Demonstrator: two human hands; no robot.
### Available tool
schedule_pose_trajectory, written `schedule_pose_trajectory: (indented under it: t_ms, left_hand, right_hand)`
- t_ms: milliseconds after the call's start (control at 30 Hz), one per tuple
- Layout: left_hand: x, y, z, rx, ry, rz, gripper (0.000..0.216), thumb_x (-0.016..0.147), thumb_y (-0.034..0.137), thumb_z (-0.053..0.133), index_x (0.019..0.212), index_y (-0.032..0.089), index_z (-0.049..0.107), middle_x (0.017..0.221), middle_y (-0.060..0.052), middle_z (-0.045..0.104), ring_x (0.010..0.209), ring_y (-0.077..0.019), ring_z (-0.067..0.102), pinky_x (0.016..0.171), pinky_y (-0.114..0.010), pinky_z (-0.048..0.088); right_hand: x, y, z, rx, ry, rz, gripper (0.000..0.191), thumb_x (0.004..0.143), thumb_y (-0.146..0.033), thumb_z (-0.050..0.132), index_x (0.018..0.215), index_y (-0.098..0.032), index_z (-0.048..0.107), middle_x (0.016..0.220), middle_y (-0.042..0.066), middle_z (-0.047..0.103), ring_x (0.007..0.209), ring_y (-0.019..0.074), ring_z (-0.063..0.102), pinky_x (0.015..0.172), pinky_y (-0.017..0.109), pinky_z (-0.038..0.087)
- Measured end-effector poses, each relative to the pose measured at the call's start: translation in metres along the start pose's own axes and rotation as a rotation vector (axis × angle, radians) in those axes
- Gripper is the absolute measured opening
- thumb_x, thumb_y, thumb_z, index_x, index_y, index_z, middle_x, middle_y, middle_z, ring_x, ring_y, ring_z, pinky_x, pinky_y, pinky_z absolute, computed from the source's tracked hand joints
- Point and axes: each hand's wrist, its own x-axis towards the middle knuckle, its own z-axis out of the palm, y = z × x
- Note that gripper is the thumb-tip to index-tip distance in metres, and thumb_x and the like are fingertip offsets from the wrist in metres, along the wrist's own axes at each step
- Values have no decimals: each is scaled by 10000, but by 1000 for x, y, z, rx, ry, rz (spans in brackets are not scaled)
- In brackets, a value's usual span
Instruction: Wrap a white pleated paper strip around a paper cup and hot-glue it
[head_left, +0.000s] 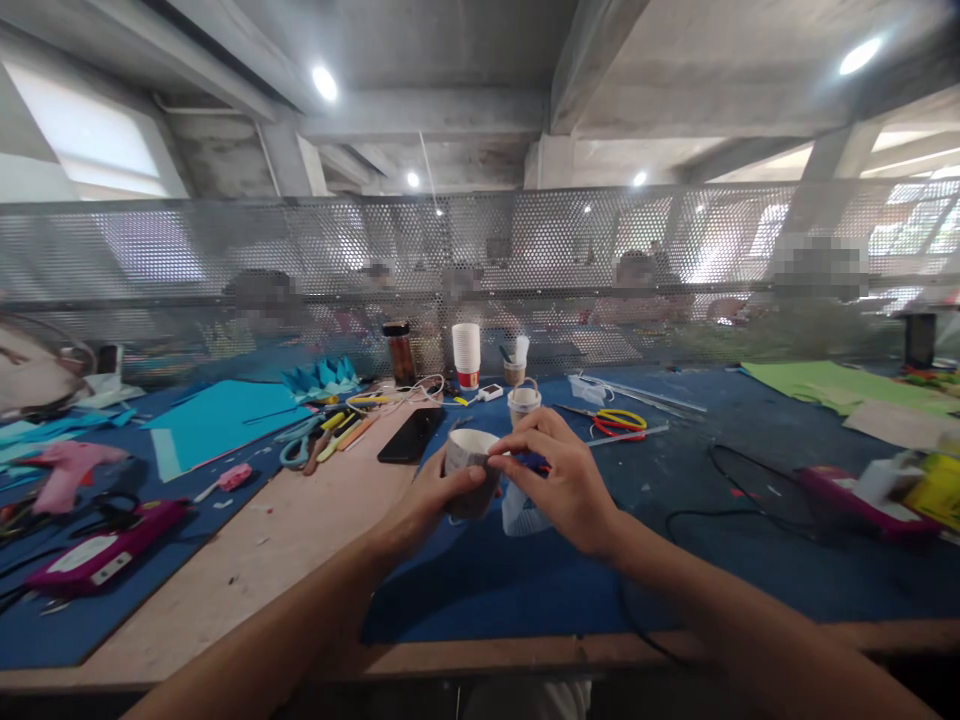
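Right of the phone (411,436), the left hand (429,498) grasps a grey-sided cup (480,500), pale inside; the right hand (559,468) touches its rim, whether pinching I can't tell. Beyond the phone stands a capped, brownish jar (400,362).

At the centre of the frame, the left hand (429,492) was partly hidden behind the grey cup (474,502); anything pinched by the right hand (568,478) was too small to tell; a blue item (532,461) beneath it was mostly covered; both forearms (300,595) were cut off by the lower edge, a yellow object (940,492) by the right; people (816,290) behind the perforated screen (517,270), upper half, were blurred.
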Motion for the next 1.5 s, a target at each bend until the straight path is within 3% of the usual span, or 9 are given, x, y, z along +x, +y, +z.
schedule_pose_trajectory:
  t_ms: [600,700,833,933,1200,1500]
  left_hand:
    - [-1,-4,-6,182,14,9,507,750,443,814,1126,175,604,952,-72,710,842,-219,673,733,-316,513]
    - [-1,-2,-4,159,16,0,522,743,450,818,1129,169,606,947,-76,714,835,-223,680,734,-323,521]
    - [-2,4,0,72,-2,-34,547,756,485,798,1154,168,597,934,-83,714,819,-237,692,708,-337,529]
    - [-1,5,1,30,7,-44,541,773,477,789,1175,173,594,942,-79,704,852,-246,698,733,-348,533]
    - [3,-2,-2,87,54,41,511,766,445,811,1153,168,624,1052,-82,692,915,-211,643,821,-326,492]
    - [0,-3,-3,177,61,51,511,782,406,813,1193,191,598,1102,-64,665,985,-216,603,861,-322,467]
  right_hand:
    - [9,-3,-16,-84,-325,-5,41,970,-183,658,930,-187,665,961,34,609,961,197,568,860,347,458]
    - [9,1,-15,8,-290,25,38,950,-177,688,918,-194,698,940,23,613,934,183,584,849,338,467]
    - [10,3,-10,175,-121,102,88,966,-201,669,954,-232,750,912,13,641,904,169,620,833,332,488]
    - [8,1,-8,175,-39,113,131,985,-210,637,988,-254,761,930,21,651,926,180,627,849,353,494]
    - [1,-1,-2,29,-34,-9,128,929,-197,713,1027,-269,752,914,18,618,929,198,593,831,366,490]
    - [0,0,1,-23,-31,-22,58,933,-215,707,975,-246,734,897,16,621,917,193,592,824,350,487]
